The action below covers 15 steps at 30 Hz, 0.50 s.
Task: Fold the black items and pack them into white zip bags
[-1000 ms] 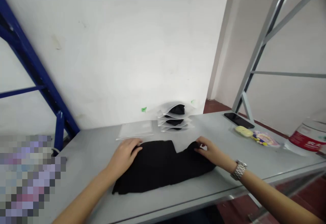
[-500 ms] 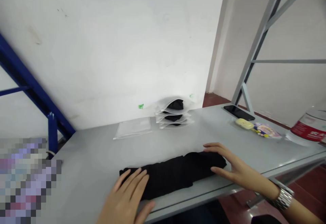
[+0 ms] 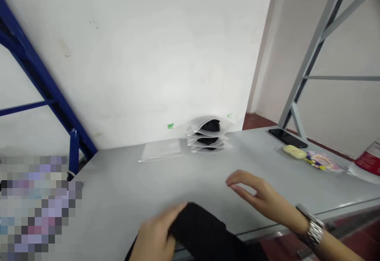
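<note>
My left hand (image 3: pixel 157 233), slightly blurred, is closed on one end of a folded black cloth (image 3: pixel 202 229). The cloth is raised at that end and slopes down to the right across the table's front edge; its kind of garment does not show. My right hand (image 3: pixel 257 193), with a metal watch (image 3: pixel 314 229) at the wrist, hovers right of the cloth, apart from it. Its fingers are loosely bent towards the thumb, with a gap between and nothing seen in it.
On the grey table (image 3: pixel 124 201), stacked frosted zip bags (image 3: pixel 209 136) with black contents stand by the white wall, beside flat zip bags (image 3: pixel 162 150). At right lie a phone (image 3: pixel 287 138), a yellow case (image 3: pixel 294 151), a beaded packet (image 3: pixel 322 161) and a red-labelled bottle (image 3: pixel 368 162).
The black cloth lay flat under both hands; now my left hand has gripped and lifted its left end and drawn it nearer. My right hand has let go. The view has shifted slightly.
</note>
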Available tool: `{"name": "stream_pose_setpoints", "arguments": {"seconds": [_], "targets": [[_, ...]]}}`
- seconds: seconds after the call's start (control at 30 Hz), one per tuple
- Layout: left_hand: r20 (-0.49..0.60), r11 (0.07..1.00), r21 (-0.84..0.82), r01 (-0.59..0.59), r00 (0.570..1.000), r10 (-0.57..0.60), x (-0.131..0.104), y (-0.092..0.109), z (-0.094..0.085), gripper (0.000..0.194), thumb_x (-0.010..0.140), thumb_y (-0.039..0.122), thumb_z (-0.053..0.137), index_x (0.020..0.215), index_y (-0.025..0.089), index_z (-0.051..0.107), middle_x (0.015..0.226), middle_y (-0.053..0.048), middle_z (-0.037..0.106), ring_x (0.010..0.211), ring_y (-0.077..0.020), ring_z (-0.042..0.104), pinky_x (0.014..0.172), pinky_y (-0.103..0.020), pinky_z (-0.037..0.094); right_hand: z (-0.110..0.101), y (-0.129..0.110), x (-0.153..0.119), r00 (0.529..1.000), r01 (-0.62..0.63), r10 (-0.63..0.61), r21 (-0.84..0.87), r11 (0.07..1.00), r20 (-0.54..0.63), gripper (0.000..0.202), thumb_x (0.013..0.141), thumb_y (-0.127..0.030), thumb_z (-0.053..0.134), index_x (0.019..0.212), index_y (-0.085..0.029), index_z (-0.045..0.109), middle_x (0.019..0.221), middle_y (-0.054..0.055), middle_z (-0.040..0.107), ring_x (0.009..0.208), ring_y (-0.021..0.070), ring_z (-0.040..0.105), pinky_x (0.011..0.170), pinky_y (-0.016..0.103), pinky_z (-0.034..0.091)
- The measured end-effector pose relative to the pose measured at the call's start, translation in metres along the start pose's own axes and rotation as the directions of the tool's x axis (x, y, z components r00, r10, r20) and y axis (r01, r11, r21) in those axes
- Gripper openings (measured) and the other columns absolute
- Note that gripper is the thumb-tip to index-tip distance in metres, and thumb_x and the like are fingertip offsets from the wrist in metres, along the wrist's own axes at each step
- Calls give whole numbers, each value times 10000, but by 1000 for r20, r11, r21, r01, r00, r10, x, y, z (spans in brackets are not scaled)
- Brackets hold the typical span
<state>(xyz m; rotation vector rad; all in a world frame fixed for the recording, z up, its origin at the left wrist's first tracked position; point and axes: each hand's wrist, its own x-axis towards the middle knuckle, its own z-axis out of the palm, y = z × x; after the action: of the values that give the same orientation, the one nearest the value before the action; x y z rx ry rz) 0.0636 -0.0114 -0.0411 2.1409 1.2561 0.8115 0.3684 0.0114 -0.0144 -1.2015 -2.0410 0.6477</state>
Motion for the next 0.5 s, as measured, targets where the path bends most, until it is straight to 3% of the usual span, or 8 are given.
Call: {"name": "stream_pose_setpoints", "arguments": {"seconds": [0.03, 0.07, 0.13, 0.2, 0.3, 0.4, 0.5], "targets": [[-20, 979, -186, 87, 996, -92, 20, 10, -14, 373, 788, 200, 485, 1093, 306, 672, 1121, 24, 682, 1063, -248, 625, 985, -420, 461, 0, -3, 17, 1000, -11, 11, 65, 998, 0, 205, 885, -379, 489, 973, -256, 628, 1015, 58, 628, 952, 201, 586, 887, 367, 474], [34, 905, -394, 159, 987, -159, 42, 18, -25, 320, 762, 207, 531, 1033, 246, 698, 1099, -5, 695, 1077, -258, 614, 1009, -416, 429, 2, -6, 35, 1000, -22, 20, 146, 989, 16, 239, 867, -410, 514, 1010, -252, 624, 1059, 58, 620, 979, 202, 578, 901, 368, 469], [208, 589, -747, 307, 951, -231, 81, 24, -39, 282, 746, 236, 595, 1001, 163, 690, 1093, -55, 697, 1097, -271, 596, 1033, -401, 381, 10, -9, 73, 995, -82, 54, 379, 922, 82, 356, 849, -458, 529, 1142, -262, 580, 1217, 59, 560, 1083, 205, 540, 924, 363, 459], [303, 460, -804, 376, 926, -227, 106, 17, -39, 300, 805, 307, 542, 997, 115, 670, 1044, -93, 708, 1068, -273, 612, 997, -419, 402, 25, -10, 105, 981, -174, 78, 625, 761, 178, 426, 854, -512, 495, 1193, -259, 549, 1293, 66, 511, 1100, 198, 535, 895, 351, 475], [346, 407, -810, 422, 905, -248, 119, -6, -26, 354, 882, 337, 438, 1012, 79, 643, 973, -105, 721, 1060, -269, 618, 982, -427, 405, 52, -6, 130, 935, -335, 72, 799, 499, 348, 498, 856, -607, 411, 1134, -230, 579, 1215, 68, 562, 977, 167, 587, 801, 302, 501], [348, 353, -822, 447, 885, -310, 119, -28, -11, 320, 871, 328, 467, 976, 82, 644, 922, -98, 731, 1009, -272, 646, 982, -428, 419, 75, -3, 126, 865, -479, 29, 807, 345, 501, 562, 850, -653, 360, 1095, -211, 605, 1096, 56, 628, 945, 166, 610, 814, 288, 491], [345, 299, -836, 459, 865, -363, 121, -37, -5, 279, 859, 307, 478, 914, 98, 655, 919, -98, 733, 975, -260, 664, 976, -415, 439, 85, -6, 108, 828, -547, 33, 792, 270, 560, 452, 846, -548, 491, 1095, -191, 612, 1108, 62, 650, 1028, 180, 604, 947, 311, 435]]}}
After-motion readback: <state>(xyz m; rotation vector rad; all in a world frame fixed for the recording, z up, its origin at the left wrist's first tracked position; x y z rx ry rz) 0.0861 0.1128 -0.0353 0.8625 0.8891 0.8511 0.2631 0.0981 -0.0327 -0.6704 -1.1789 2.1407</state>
